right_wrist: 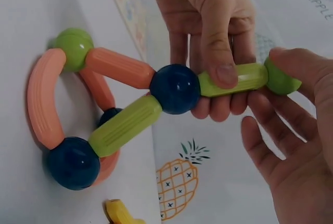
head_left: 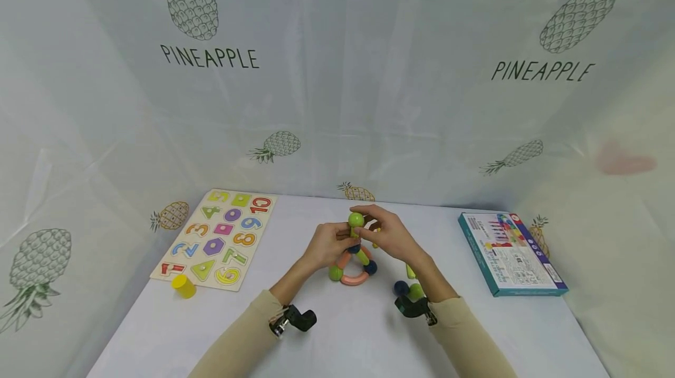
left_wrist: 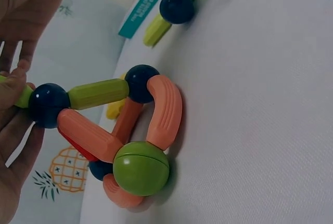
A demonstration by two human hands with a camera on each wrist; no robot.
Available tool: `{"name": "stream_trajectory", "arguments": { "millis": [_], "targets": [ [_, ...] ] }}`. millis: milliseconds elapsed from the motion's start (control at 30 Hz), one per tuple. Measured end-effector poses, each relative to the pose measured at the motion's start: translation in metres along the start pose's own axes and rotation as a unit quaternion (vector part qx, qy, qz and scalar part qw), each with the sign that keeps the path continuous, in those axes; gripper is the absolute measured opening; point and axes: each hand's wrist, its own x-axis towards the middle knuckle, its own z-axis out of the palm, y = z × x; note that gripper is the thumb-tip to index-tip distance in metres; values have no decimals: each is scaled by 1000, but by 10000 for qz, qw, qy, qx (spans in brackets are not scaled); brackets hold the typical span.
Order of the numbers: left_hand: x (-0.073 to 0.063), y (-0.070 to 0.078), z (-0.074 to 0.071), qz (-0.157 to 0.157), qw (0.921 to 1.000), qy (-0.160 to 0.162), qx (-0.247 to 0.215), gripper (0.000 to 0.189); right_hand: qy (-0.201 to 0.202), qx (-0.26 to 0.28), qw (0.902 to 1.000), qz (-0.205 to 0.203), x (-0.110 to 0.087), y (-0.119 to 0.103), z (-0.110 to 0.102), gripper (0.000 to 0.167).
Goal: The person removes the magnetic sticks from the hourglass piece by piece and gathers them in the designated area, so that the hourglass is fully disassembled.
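Observation:
A magnetic stick-and-ball frame stands on the white table, with curved salmon sticks forming its base. Straight salmon and green sticks rise from there to a dark blue ball. Above that ball a short green stick points up, topped by a green ball. My left hand pinches the short stick, thumb across its side. With thumb and fingers, my right hand holds the green ball at the stick's end. Base balls are a green one and dark blue ones.
A number-and-shape puzzle board lies on the left, a yellow cylinder at its near corner. Beside my right forearm are a loose blue ball, a green ball and a green stick. A flat teal box lies right.

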Motion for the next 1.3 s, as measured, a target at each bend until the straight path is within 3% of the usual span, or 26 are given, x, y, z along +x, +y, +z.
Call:
{"name": "stream_trajectory", "arguments": {
  "millis": [400, 667, 933, 1167, 1300],
  "targets": [
    [1, 0, 0, -234, 9997, -20, -54, 31, 301, -63, 9995, 90, -2, 0, 4, 44],
    [1, 1, 1, -213, 9998, -17, -62, 31, 407, 51, 9989, 228, -3, 4, 5, 43],
    [2, 1, 0, -226, 9996, -56, -166, 29, 1051, 409, 9935, 181, 0, 1, -6, 38],
    [2, -6, -6, -321, 9993, -46, -199, 31, 564, -5, 9952, 805, -13, 7, -19, 40],
    [1, -9, -11, -355, 9992, 62, -192, 33, -231, -332, 9934, 1070, -27, 18, -27, 37]
  ]
}}
